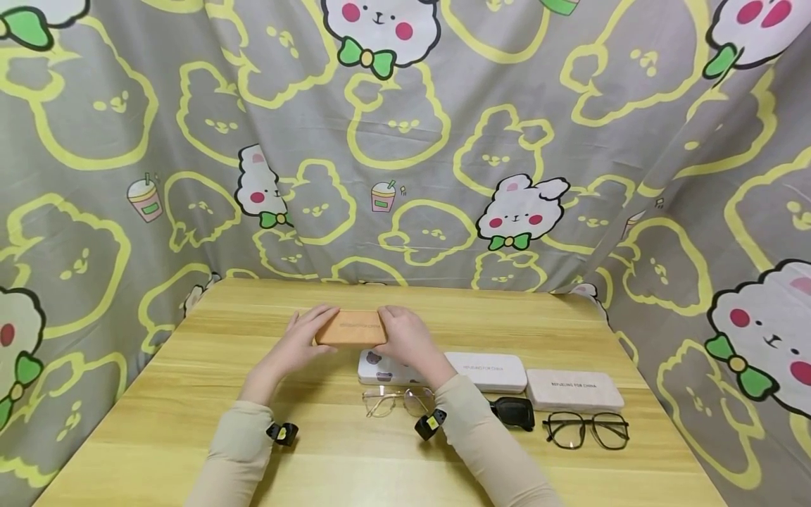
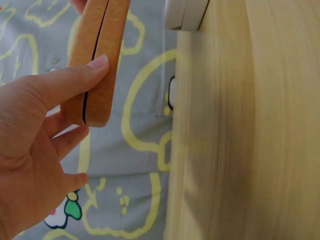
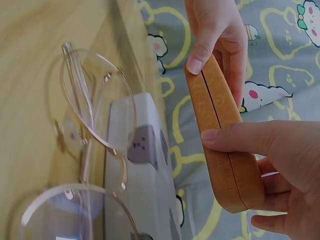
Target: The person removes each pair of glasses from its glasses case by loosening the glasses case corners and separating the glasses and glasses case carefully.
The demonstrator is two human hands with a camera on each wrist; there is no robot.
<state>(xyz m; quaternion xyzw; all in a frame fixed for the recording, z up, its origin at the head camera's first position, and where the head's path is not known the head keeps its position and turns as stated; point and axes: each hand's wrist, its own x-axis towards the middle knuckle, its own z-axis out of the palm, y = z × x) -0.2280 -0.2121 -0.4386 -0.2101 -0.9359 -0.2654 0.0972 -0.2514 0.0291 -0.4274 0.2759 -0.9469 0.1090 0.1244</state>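
Observation:
Both hands grip an orange-brown glasses case [image 1: 351,328], one at each end, lifted over the table in the wrist views. Its lid carries faint lettering, and a dark seam along the side shows the lid closed. My left hand [image 1: 308,332] holds the left end, its thumb [image 2: 82,75] lying across the seam side with fingers behind. At the other end, my right hand [image 1: 407,336] has its thumb [image 3: 240,136] on the same side and fingers behind. Below the right hand are a white case with a bear print [image 1: 375,367] and thin gold-framed glasses [image 1: 388,403].
A white lettered case [image 1: 488,371] and a pale pink lettered case [image 1: 573,389] continue the row to the right. In front of them lie black sunglasses [image 1: 516,412], partly hidden by the right sleeve, and black-framed glasses [image 1: 586,430]. A patterned curtain [image 1: 405,162] surrounds the wooden table [image 1: 146,422].

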